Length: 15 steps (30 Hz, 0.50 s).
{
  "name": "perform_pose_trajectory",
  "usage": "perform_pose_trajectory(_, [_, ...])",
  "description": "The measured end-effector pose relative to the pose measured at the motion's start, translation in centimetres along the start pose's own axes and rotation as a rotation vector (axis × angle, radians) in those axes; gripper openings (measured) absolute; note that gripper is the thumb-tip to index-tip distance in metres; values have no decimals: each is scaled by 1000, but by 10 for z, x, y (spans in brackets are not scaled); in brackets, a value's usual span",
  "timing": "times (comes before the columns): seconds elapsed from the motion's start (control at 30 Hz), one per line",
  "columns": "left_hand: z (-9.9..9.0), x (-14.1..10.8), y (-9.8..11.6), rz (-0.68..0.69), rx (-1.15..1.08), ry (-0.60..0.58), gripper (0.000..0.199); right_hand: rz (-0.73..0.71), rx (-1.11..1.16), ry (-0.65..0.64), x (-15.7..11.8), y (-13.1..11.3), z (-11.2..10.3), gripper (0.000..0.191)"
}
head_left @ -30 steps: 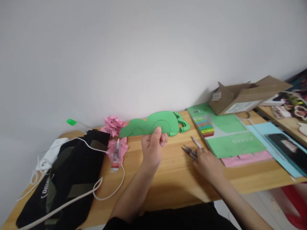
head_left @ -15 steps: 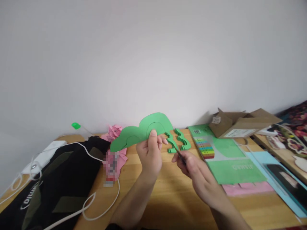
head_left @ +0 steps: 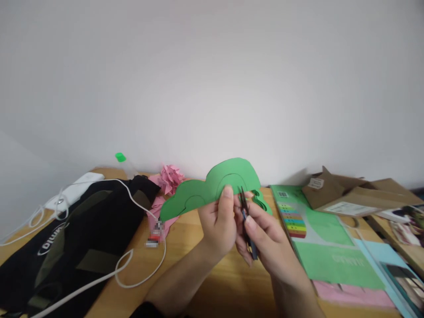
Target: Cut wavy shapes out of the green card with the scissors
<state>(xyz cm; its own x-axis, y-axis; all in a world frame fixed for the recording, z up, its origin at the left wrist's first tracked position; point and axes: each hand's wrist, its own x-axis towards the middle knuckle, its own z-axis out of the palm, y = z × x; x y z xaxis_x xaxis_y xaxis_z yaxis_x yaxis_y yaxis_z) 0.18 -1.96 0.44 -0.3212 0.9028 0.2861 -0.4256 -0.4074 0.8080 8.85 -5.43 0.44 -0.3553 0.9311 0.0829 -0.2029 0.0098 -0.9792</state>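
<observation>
The left grip (head_left: 217, 227) pinches the green paper (head_left: 195, 194) by its lower edge, the long axis running sideways past it. Just right, the right grip (head_left: 268, 236) wraps the scissors (head_left: 244, 208), which point up before the paper's right part; whether they touch is unclear.

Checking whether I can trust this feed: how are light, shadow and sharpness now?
Head view: the plain white wall is brightest mid-frame, dimmer at the corners; the open brown cardboard box shadows it softly; drawn curves on the green cloud-shaped paper read clearly; lettering on the green rectangular pad is faint; pixelation hides a spot by the crumpled pink paper.
</observation>
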Motion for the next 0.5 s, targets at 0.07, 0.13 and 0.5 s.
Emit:
perform_pose_trajectory(0.07, [1,0,-1,23,-11,-13,42,-18,22,26,1,1,-1,35])
perform_pose_trajectory(0.13, [1,0,-2,17,-18,-16,41,-37,35,55,2,1,-2,36])
perform_pose_trajectory(0.5, [2,2,-3,-23,64,-8,49,13,236,81,1,2,-5,39])
